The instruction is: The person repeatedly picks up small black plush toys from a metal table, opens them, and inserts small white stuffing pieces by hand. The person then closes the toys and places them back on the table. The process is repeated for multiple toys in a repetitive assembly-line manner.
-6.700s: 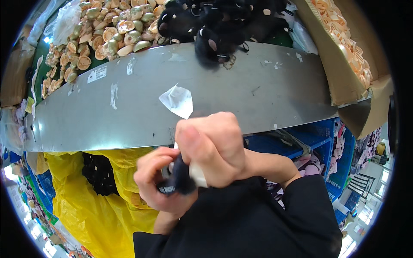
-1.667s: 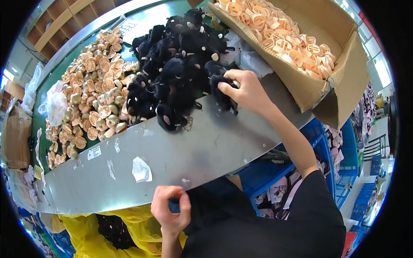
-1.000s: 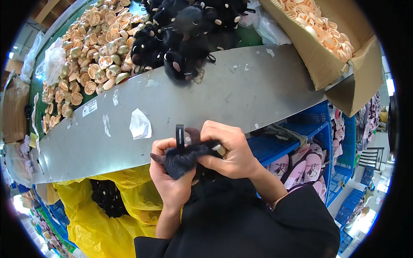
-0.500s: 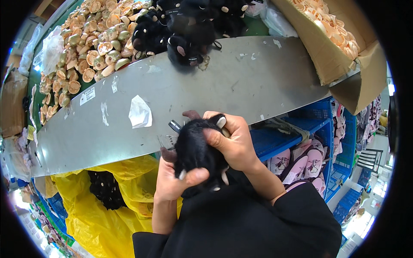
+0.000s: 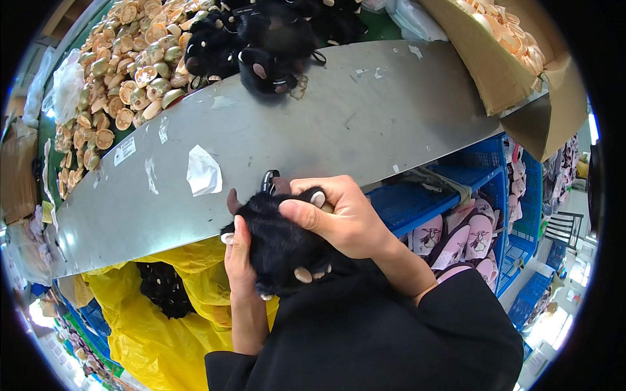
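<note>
A small black plush toy [image 5: 277,241] is held between both hands in front of my body, close to the metal table's near edge. It has brown horns, pale-lined ears and a dark loop tag at its top. My left hand [image 5: 240,260] grips its left side, thumb pressed on the fur beside an ear. My right hand [image 5: 332,212] is closed round the upper right side, thumb lying across the fur; its other fingers are partly hidden behind the toy. A pale oval patch shows low on the toy.
The grey metal table [image 5: 293,143] carries a white paper scrap [image 5: 204,171]. Beyond lie a heap of peach and gold plastic shells [image 5: 140,72] and more black plush toys [image 5: 274,45]. A cardboard box [image 5: 482,72] holds peach parts. Yellow plastic sheeting [image 5: 150,332] and blue shelves [image 5: 411,202] with pink slippers [image 5: 460,244] flank me.
The toy has turned in my hands, so both horns now point up and the pale patch shows. My left hand has shifted its hold up the left side. The view has moved slightly.
</note>
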`<action>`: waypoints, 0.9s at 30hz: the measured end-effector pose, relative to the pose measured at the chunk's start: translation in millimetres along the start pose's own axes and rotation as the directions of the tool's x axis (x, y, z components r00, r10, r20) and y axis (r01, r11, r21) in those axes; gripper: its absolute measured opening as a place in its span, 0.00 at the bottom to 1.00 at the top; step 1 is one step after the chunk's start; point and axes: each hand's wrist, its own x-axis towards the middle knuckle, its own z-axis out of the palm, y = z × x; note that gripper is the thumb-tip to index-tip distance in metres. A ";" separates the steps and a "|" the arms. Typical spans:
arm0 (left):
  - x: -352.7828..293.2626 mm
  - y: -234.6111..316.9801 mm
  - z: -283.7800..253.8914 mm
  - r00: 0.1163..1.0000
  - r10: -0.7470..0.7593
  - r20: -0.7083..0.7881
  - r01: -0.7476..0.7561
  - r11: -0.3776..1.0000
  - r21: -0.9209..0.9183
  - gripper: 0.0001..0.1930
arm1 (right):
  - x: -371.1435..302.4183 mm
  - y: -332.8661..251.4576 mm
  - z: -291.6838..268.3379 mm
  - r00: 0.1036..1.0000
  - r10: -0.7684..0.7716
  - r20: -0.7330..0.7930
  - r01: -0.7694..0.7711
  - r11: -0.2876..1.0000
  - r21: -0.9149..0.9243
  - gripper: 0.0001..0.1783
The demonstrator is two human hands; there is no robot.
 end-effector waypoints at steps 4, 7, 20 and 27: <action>-4.6 -8.9 -18.8 0.995 0.015 0.100 -0.006 0.995 -0.095 0.32 | 2.0 0.0 -3.7 0.999 -0.002 0.045 0.004 0.999 -0.039 0.18; -9.0 -13.2 -27.0 0.989 0.026 0.149 -0.028 0.999 0.015 0.35 | 2.7 2.6 -2.3 0.998 -0.034 0.050 0.035 0.999 -0.024 0.18; -25.4 10.3 4.8 0.994 -0.075 -0.074 0.079 0.995 0.064 0.31 | 13.5 -4.9 5.3 0.983 0.002 0.184 0.014 0.996 -0.090 0.19; -16.4 20.9 26.6 0.999 0.047 -0.014 -0.042 0.968 0.247 0.27 | 10.1 3.8 15.1 0.999 0.033 0.004 -0.034 0.998 0.044 0.17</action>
